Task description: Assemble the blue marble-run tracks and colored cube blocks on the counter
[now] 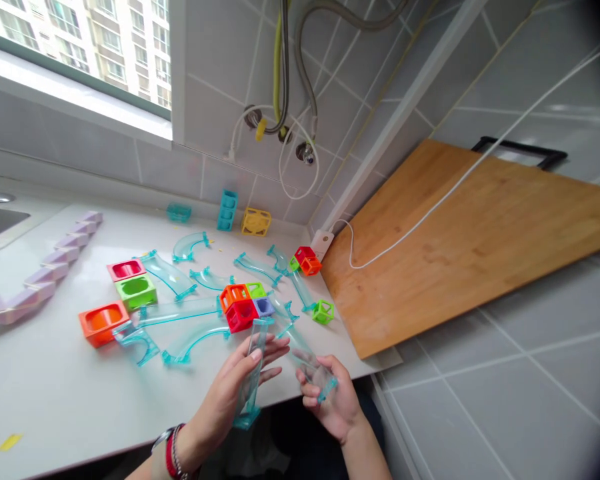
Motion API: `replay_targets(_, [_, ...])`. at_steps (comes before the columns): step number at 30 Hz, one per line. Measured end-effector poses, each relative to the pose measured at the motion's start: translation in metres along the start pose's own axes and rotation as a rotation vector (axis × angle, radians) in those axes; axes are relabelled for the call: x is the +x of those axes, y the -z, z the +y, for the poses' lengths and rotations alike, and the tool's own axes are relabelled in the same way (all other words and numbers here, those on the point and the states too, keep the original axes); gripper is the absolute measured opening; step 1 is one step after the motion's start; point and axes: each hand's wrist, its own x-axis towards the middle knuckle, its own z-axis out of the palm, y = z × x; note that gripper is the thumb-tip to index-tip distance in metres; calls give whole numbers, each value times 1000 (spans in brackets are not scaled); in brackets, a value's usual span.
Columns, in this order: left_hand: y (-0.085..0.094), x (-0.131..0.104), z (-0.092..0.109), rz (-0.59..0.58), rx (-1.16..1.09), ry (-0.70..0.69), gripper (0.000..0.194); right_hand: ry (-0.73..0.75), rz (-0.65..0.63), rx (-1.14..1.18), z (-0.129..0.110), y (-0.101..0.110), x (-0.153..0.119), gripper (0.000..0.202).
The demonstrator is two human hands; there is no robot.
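White table point(80, 380) with its front edge below both hands' pieces, bare at front left, clear teal-edged plastic track point(251, 380) upright over the edge, left fingers point(253, 360) clamped on it, right fingers point(316, 381) curled around another clear track piece point(323, 380).

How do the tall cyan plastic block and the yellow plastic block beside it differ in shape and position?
The cyan plastic block is tall and narrow; the yellow plastic block is lower and wider. The cyan plastic block stands left, the yellow plastic block right. Both have openings.
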Motion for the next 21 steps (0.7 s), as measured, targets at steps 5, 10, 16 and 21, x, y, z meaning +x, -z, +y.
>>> replay_targets(5, [-1, 5, 8, 91, -17, 16, 41, -97, -180, 173, 5, -1, 3, 48])
replay_targets(10, [-4, 8, 8, 281, 30, 70, 45, 191, -104, 42, 18, -22, 15, 42])
replay_targets(16, [-7, 9, -5, 276, 34, 91, 49, 506, -49, -298, 40, -36, 26, 42])
replay_targets(21, [-5, 11, -9, 304, 125, 92, 49, 511, -57, -434, 42, -34, 21, 48])
